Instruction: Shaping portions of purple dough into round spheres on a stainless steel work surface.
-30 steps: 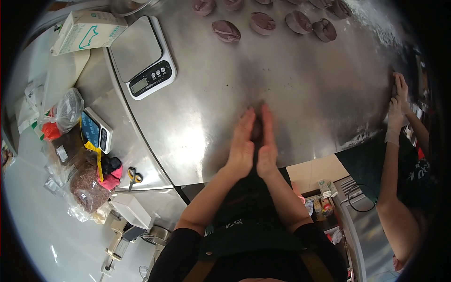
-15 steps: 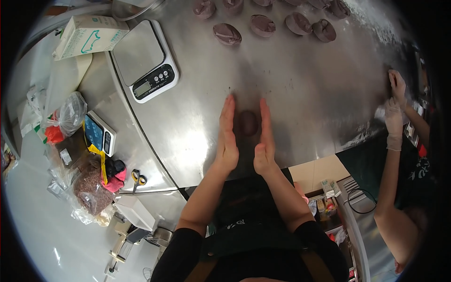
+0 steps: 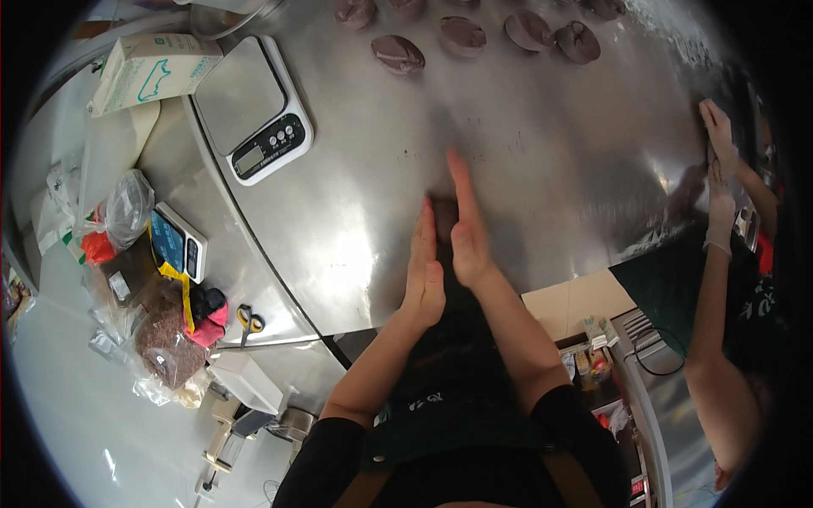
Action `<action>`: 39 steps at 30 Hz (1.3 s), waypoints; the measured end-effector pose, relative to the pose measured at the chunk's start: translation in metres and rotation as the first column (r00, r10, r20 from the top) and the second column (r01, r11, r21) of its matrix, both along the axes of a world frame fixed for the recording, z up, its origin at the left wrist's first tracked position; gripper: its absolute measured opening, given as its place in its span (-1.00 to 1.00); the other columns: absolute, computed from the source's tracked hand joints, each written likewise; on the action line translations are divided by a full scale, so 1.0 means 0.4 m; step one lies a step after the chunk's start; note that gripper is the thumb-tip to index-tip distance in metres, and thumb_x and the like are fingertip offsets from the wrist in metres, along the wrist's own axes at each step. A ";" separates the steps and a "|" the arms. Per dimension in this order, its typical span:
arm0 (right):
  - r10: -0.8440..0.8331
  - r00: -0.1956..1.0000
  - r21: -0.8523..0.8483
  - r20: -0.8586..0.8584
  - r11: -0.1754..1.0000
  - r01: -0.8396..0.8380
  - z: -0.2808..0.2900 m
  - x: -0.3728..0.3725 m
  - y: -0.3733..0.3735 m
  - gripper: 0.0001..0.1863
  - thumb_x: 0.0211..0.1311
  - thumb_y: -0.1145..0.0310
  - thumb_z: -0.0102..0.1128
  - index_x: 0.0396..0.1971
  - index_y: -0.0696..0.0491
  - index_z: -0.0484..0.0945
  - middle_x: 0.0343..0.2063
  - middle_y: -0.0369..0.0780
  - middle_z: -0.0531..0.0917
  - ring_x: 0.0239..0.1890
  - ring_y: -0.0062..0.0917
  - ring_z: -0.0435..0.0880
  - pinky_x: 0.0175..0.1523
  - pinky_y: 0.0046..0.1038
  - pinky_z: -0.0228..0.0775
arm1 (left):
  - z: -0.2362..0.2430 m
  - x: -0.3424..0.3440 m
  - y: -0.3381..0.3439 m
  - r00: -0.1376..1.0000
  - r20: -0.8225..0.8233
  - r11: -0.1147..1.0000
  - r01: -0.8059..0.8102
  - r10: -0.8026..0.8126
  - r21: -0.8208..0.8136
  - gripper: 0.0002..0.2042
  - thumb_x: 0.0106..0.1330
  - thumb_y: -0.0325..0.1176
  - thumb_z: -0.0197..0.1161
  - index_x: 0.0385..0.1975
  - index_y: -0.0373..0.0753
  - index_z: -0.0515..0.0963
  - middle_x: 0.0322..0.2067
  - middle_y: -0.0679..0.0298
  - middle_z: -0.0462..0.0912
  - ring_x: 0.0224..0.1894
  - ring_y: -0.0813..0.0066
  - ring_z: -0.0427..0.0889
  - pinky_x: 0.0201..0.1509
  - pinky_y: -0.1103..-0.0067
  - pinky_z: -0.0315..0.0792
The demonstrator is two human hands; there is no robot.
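Note:
A dark purple-brown ball of dough (image 3: 445,223) is on the steel table (image 3: 356,195), between my two upright palms. My left hand (image 3: 424,269) stands on edge along the ball's left side, its fingers stretched out straight. On the other side my right hand (image 3: 469,237) is also flat and extended, reaching farther forward than the left. Both palms touch the dough or nearly so, and they partly hide it. Several purple dough pieces with folded tops (image 3: 397,54) lie at the far side of the table.
A white kitchen scale (image 3: 271,140) and a carton (image 3: 152,72) stand at the far left. Scissors (image 3: 249,322), a smaller scale (image 3: 180,241) and bagged goods (image 3: 174,343) are on the left counter. At right, a co-worker's gloved hands (image 3: 718,152) are over the table.
My palms have come closer together around the dough ball. The right hand has slid forward and the left back. The co-worker's hands have shifted slightly.

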State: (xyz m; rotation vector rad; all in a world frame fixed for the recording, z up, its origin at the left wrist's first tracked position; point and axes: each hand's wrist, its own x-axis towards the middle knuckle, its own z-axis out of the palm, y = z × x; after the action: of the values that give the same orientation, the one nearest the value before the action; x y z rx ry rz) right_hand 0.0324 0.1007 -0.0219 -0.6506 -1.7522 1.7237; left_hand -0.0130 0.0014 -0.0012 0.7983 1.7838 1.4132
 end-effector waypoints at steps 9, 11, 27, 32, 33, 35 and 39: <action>0.028 1.000 -0.020 0.008 0.999 -0.028 0.017 0.005 -0.004 -0.11 0.34 -0.20 -0.38 0.32 0.32 -0.14 0.37 0.04 -0.04 0.42 -0.18 -0.08 0.43 -0.28 -0.29 | 0.000 -0.012 0.024 0.991 -0.099 0.996 0.088 -0.089 -0.018 -0.27 0.41 0.14 -0.42 0.35 -0.40 -0.09 0.37 -0.05 -0.09 0.41 0.10 -0.07 0.43 0.37 -0.14; 0.026 0.999 -0.050 -0.019 0.998 -0.027 0.018 0.018 -0.006 -0.11 0.34 -0.20 -0.37 0.32 0.33 -0.15 0.37 0.04 -0.05 0.42 -0.17 -0.09 0.43 -0.27 -0.31 | 0.007 -0.015 0.030 0.990 -0.069 0.989 0.115 -0.121 -0.096 -0.26 0.41 0.14 -0.43 0.35 -0.40 -0.11 0.38 -0.02 -0.10 0.42 0.13 -0.08 0.43 0.38 -0.15; -0.017 0.999 0.013 -0.030 1.000 0.017 0.007 0.032 -0.028 -0.21 0.34 0.04 -0.22 0.31 0.36 -0.12 0.36 0.05 -0.03 0.42 -0.16 -0.09 0.43 -0.25 -0.28 | 0.025 0.010 0.031 0.982 0.188 0.997 0.024 -0.011 -0.067 -0.17 0.34 0.30 -0.48 0.35 -0.35 -0.06 0.35 0.07 0.02 0.38 0.23 0.03 0.40 0.40 -0.05; -0.077 0.995 -0.029 -0.064 0.997 0.075 0.022 0.070 -0.052 -0.25 0.35 0.08 -0.24 0.32 0.34 -0.11 0.36 0.03 -0.01 0.42 -0.17 -0.05 0.43 -0.29 -0.26 | 0.000 -0.003 0.011 0.964 0.261 0.999 -0.040 0.037 0.005 -0.15 0.33 0.31 -0.46 0.35 -0.39 -0.08 0.32 0.06 0.07 0.37 0.26 0.05 0.39 0.40 -0.03; -0.079 0.995 -0.029 -0.062 0.997 0.077 0.019 0.066 -0.053 -0.25 0.35 0.08 -0.24 0.32 0.34 -0.11 0.36 0.03 -0.01 0.42 -0.17 -0.05 0.43 -0.29 -0.26 | 0.002 -0.003 0.018 0.960 0.279 0.998 0.048 -0.032 -0.051 -0.15 0.33 0.31 -0.47 0.35 -0.38 -0.09 0.33 0.05 0.06 0.37 0.25 0.05 0.40 0.39 -0.04; -0.055 0.997 -0.013 -0.058 0.998 0.055 0.005 0.045 -0.048 -0.26 0.35 0.09 -0.25 0.32 0.32 -0.12 0.37 0.03 -0.02 0.42 -0.18 -0.07 0.43 -0.30 -0.27 | 0.004 0.012 0.016 0.960 0.281 0.999 0.017 -0.005 -0.038 -0.15 0.33 0.31 -0.46 0.35 -0.38 -0.09 0.33 0.05 0.04 0.37 0.25 0.04 0.40 0.39 -0.03; -0.003 1.000 -0.027 -0.016 1.000 0.003 0.013 0.061 -0.023 -0.26 0.37 0.06 -0.28 0.32 0.33 -0.12 0.37 0.03 -0.03 0.42 -0.18 -0.06 0.42 -0.30 -0.24 | 0.016 0.038 0.003 0.955 0.273 0.992 -0.126 0.118 0.015 -0.14 0.32 0.32 -0.45 0.35 -0.38 -0.11 0.36 0.06 -0.04 0.38 0.25 0.03 0.40 0.38 -0.03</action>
State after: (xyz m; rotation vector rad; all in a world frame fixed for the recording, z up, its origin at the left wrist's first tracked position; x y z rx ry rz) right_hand 0.0568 0.0914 -0.0166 -0.6493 -1.7188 1.7489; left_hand 0.0021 0.0027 0.0051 0.4879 1.6228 1.5541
